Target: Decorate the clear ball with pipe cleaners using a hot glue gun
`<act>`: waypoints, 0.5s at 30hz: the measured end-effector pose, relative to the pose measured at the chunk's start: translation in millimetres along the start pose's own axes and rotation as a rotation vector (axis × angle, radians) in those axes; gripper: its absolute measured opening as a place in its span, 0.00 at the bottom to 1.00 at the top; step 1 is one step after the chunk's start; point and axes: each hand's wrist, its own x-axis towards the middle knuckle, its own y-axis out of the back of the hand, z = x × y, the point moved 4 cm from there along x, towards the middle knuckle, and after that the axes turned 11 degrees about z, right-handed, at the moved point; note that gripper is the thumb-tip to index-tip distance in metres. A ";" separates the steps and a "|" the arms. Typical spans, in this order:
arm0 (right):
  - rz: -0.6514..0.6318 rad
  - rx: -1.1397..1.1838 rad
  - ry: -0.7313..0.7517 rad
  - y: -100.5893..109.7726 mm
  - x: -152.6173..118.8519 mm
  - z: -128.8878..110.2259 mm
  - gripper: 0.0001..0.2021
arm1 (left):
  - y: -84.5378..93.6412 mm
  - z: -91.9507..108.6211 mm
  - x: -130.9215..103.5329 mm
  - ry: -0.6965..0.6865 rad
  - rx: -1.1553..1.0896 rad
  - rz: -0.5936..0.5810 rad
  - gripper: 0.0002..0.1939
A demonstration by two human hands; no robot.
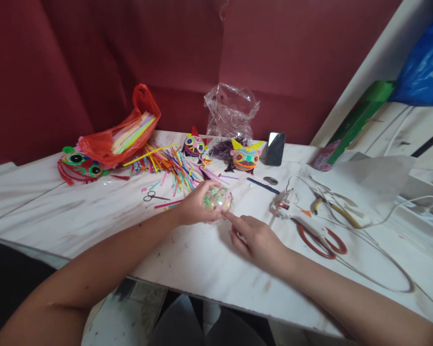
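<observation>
My left hand is closed round the side of a clear round ball with green, red and yellow bits on or in it. The ball is held just over the white marbled table. My right hand points at it, the index fingertip touching the ball's lower right edge. The other fingers of that hand are loosely bent and hold nothing visible. Behind the ball lies a loose heap of coloured pipe cleaners. Small scissors rest left of my left hand.
A glue gun, red-handled scissors, yellow-handled pliers and looping cords lie on the right. At the back are decorated animal heads, a phone, a clear plastic bag and a red bag of pipe cleaners.
</observation>
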 end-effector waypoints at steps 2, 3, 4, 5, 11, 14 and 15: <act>-0.010 0.000 -0.023 0.1 -0.3 -0.4 0.20 | -0.3 1.0 0.4 -0.038 0.007 -0.009 0.37; -0.019 0.023 -0.053 0.2 -0.3 -0.3 0.20 | -0.5 1.6 0.6 -0.054 0.011 -0.014 0.37; -0.031 0.060 -0.095 0.2 0.0 0.0 0.20 | -0.7 2.1 0.8 -0.064 0.014 -0.018 0.37; -0.046 0.108 -0.149 0.2 0.3 0.6 0.21 | -0.7 2.4 0.9 -0.066 0.018 -0.018 0.37; -0.142 0.431 -0.494 -1.5 2.0 2.7 0.23 | 0.2 3.4 0.3 -0.043 0.057 -0.029 0.37; -0.149 0.555 -0.594 -2.8 2.2 3.6 0.22 | 0.7 3.8 1.0 -0.007 0.068 -0.044 0.37; -0.152 0.606 -0.620 -3.3 2.4 4.1 0.22 | 0.8 4.2 1.3 0.010 0.070 -0.049 0.37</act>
